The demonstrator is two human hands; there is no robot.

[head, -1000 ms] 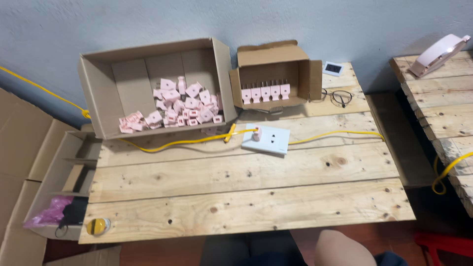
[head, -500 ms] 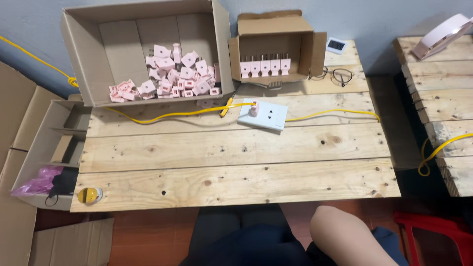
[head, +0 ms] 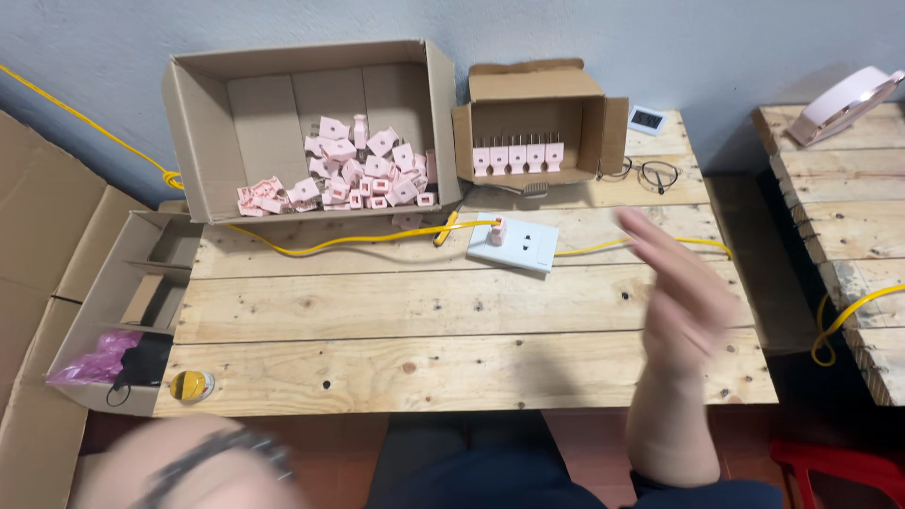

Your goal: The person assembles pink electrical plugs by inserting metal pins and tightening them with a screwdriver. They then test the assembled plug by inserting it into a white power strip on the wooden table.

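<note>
A big box (head: 283,123) is sitting at the back left of the table (head: 452,311), with many small plugs (head: 363,174) lying in it. A small box (head: 537,118) is sitting right of it, holding a row of plugs (head: 517,156). A socket plate (head: 514,245) is lying in front of both. Glasses (head: 646,172) are lying right of the small box.

A small makeshift packing or assembly workshop. The bench is a rough plank table (head: 452,320) against a bare grey wall (head: 566,28). At eleven o'clock an open cardboard carton (head: 217,113) holds a heap of loose pink plugs (head: 358,174); at twelve a smaller box (head: 537,123) keeps them in a row. A white socket block (head: 514,245) on yellow cable (head: 330,243) lies at centre.
</note>
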